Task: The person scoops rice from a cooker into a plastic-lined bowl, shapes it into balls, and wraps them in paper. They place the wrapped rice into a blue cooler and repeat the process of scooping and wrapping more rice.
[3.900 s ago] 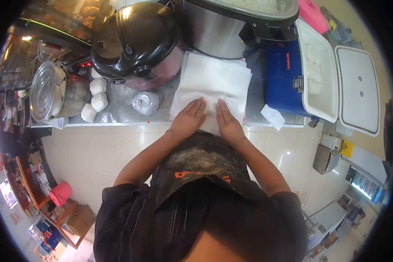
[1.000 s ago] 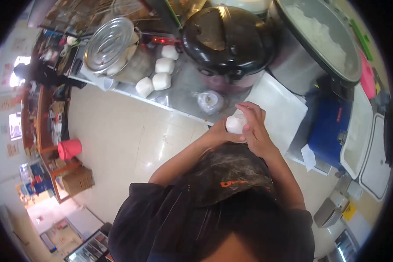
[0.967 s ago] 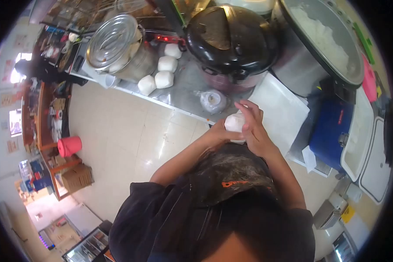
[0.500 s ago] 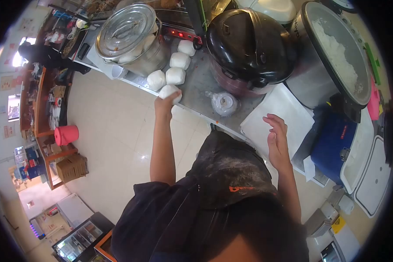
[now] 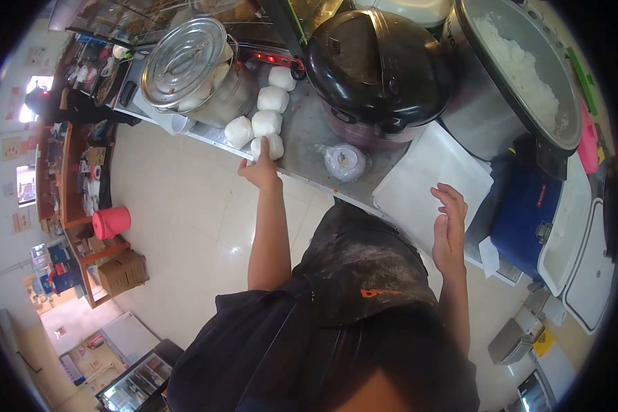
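Fingers [image 5: 262, 147] of the left hand [image 5: 261, 172] lie loosely open, one laid against the near side of a white round wrapped bundle [image 5: 273, 146] at the front edge of the steel worktop [image 5: 302, 137]; nothing is clasped. Four similar white bundles [image 5: 266, 122] stand just behind it, beside a lidded steel pot [image 5: 185, 62]. The right hand [image 5: 450, 230] hovers with its fingers [image 5: 453, 199] spread and empty over a stack of white paper sheets [image 5: 426, 172]. Between the hands sit a small knotted clear plastic bag [image 5: 345, 161] and a black-lidded rice cooker [image 5: 374, 58]. The left palm is turned away; the dark apron [image 5: 364, 261] hides the worktop's near edge, and the blue cooler box [image 5: 522, 213] is cut off at the picture's rim.
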A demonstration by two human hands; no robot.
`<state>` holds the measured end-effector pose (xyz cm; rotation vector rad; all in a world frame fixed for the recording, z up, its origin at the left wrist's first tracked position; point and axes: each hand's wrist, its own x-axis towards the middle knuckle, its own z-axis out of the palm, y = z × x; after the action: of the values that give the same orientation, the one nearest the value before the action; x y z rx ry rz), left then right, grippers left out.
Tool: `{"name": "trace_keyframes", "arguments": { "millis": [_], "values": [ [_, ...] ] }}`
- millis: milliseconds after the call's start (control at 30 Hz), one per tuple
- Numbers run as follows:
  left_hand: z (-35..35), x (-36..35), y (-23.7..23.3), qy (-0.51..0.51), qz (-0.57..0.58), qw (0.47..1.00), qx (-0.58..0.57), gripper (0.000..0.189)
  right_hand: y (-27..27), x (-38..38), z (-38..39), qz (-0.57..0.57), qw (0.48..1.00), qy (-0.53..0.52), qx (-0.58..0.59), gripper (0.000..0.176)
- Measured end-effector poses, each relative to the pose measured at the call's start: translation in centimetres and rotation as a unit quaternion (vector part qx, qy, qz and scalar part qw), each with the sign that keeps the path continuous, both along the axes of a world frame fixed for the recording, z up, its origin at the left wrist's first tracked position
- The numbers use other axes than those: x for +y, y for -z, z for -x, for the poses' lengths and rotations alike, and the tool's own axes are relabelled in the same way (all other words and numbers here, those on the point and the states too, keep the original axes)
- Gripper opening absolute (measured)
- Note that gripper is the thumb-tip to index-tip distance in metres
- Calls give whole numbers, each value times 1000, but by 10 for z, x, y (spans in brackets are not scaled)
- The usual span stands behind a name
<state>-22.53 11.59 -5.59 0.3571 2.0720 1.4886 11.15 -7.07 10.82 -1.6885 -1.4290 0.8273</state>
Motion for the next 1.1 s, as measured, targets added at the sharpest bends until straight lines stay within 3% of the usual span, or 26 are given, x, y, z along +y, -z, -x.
{"name": "trace_keyframes", "arguments": {
  "millis": [167, 267, 333, 400, 467, 533, 600, 667, 767, 800, 867, 967, 1067, 1100],
  "values": [
    [4, -7, 27, 29, -26, 968, 246, 74, -1, -11, -10, 1, 999, -5, -43, 39],
    [1, -12, -11, 138, 42, 932, 332, 69, -12, -10, -19, -26, 994, -38, -98, 40],
    [-4, -14, -30, 143, 178, 843, 486, 68, -40, -6, -32, -27, 991, -70, -114, 40],
    [8, -18, -35, 171, 45, 814, 554, 64, -86, 8, -54, -81, 980, -70, -170, 41],
    [-18, -21, -67, 238, -83, 772, 583, 55, -140, 23, -78, -132, 961, -74, -229, 46],
    [-38, -35, -75, 432, -164, 741, 487, 50, -189, 54, -100, -222, 934, -4, -280, 35],
    [-59, -49, -73, 622, -139, 688, 346, 51, -214, 95, -132, -239, 905, 43, -349, 25],
    [-83, -47, -72, 684, -132, 575, 429, 56, -202, 155, -172, -151, 940, 64, -300, 18],
    [-92, -46, -46, 678, -131, 516, 507, 58, -129, 236, -241, 106, 904, -83, -405, 28],
    [-95, -44, -43, 677, -112, 537, 491, 58, -105, 252, -249, 173, 861, -157, -451, 32],
    [-102, -43, -43, 677, -66, 573, 456, 59, -70, 264, -248, 329, 844, -122, -407, 37],
    [-105, -46, -40, 667, -28, 590, 454, 65, -27, 270, -252, 220, 836, -167, -475, 43],
    [-109, -47, -51, 677, 23, 609, 413, 72, -19, 288, -261, 256, 799, -218, -498, 45],
    [-111, -45, -54, 677, 44, 613, 406, 75, -21, 287, -257, 273, 819, -210, -459, 41]
  ]
}}
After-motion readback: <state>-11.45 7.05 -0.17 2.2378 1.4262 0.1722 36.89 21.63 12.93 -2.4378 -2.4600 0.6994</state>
